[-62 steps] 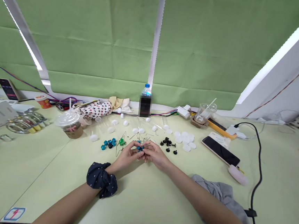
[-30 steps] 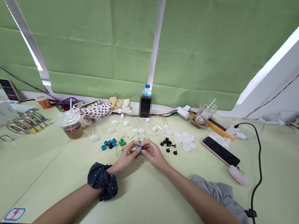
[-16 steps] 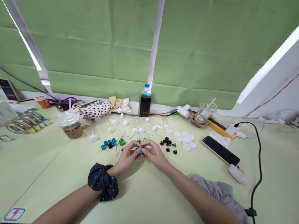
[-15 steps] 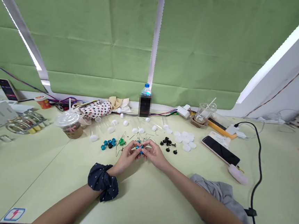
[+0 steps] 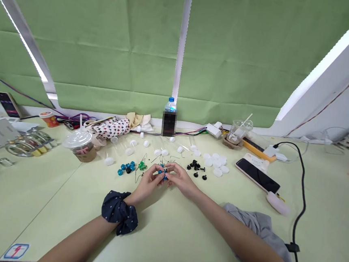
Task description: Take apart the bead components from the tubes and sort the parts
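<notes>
My left hand (image 5: 150, 179) and my right hand (image 5: 180, 179) meet over the table, fingertips pinched together around a small shiny blue part (image 5: 164, 176). Fingers cover most of it, so its full shape is hidden. Several blue round pieces (image 5: 123, 167) lie left of my left hand, with a black piece (image 5: 128, 170) among them. A small green part (image 5: 142, 165) is just beyond that hand. Thin bent metal wires (image 5: 136, 176) are scattered around it. To the right of my right hand lie several black flat-headed pegs (image 5: 195, 174).
White discs (image 5: 217, 172) and clear tubes with white caps (image 5: 108, 160) spread behind the hands. A lidded drink cup (image 5: 82, 151) stands left; a water bottle (image 5: 171, 106) stands at the back. On the right are a phone (image 5: 257, 176), grey cloth (image 5: 254, 223) and black cable (image 5: 302, 191).
The fingers of my right hand have shifted very slightly around the blue part. Everything on the table lies as before.
</notes>
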`<control>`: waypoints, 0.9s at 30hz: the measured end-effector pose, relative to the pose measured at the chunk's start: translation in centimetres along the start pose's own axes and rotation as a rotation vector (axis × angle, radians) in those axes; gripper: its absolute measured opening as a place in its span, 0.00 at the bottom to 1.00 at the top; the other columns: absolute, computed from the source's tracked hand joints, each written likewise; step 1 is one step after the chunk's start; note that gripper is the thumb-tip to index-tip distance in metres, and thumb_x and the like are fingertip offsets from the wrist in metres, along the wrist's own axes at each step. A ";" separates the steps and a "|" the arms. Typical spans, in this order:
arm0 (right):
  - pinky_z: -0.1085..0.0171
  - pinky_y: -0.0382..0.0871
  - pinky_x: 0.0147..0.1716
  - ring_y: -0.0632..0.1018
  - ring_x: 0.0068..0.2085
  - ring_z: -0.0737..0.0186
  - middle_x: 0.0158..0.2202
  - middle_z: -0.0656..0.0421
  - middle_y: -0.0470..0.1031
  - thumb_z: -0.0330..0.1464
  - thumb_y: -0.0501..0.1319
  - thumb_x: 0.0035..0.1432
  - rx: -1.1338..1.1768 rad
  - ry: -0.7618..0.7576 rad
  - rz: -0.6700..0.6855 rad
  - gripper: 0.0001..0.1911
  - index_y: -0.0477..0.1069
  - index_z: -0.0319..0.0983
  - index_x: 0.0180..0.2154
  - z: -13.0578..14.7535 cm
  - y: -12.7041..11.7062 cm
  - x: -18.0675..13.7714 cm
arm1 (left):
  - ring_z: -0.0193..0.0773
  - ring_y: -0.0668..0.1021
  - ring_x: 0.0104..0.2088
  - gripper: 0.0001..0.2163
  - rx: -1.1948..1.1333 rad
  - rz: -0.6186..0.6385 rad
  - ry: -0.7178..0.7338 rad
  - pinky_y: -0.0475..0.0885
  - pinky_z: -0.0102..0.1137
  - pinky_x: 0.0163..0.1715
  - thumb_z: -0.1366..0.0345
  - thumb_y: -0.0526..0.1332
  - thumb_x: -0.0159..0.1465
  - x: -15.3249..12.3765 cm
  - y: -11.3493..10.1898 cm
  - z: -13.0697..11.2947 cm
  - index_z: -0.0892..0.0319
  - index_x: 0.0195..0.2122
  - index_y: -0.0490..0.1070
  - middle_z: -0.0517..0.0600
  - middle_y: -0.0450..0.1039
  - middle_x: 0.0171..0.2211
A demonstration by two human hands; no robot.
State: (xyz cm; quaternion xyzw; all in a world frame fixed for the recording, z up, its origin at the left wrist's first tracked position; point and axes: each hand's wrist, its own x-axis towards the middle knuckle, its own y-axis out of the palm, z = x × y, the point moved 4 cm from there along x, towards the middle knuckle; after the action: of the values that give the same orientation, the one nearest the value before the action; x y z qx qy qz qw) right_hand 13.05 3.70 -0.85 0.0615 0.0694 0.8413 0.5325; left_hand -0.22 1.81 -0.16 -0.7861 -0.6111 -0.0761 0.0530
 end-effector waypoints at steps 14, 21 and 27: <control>0.65 0.71 0.25 0.74 0.28 0.68 0.36 0.59 0.70 0.41 0.66 0.47 0.011 -0.014 0.036 0.19 0.66 0.40 0.39 -0.2 -0.1 0.0 | 0.32 0.71 0.26 0.12 0.061 -0.003 0.008 0.64 0.27 0.26 0.55 0.58 0.61 0.0 -0.1 -0.2 0.57 0.36 0.62 0.45 0.67 0.27; 0.65 0.70 0.22 0.73 0.25 0.68 0.36 0.59 0.68 0.44 0.63 0.50 0.020 -0.016 0.014 0.18 0.65 0.39 0.37 -0.2 0.1 0.0 | 0.33 0.73 0.27 0.11 -0.025 0.052 0.009 0.64 0.28 0.28 0.56 0.58 0.62 -0.1 0.2 -0.1 0.57 0.38 0.61 0.44 0.68 0.27; 0.66 0.67 0.27 0.71 0.27 0.69 0.34 0.61 0.68 0.42 0.65 0.49 -0.025 -0.096 0.051 0.17 0.65 0.40 0.36 0.4 0.0 0.0 | 0.30 0.71 0.27 0.13 -0.003 -0.001 0.003 0.63 0.27 0.26 0.56 0.60 0.60 -0.1 0.0 -0.1 0.58 0.40 0.64 0.47 0.68 0.34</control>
State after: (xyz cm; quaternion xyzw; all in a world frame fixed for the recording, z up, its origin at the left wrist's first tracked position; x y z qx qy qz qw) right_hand 13.11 3.68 -0.51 0.0968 0.0317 0.8515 0.5144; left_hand -0.26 1.73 -0.09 -0.7858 -0.6113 -0.0783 0.0530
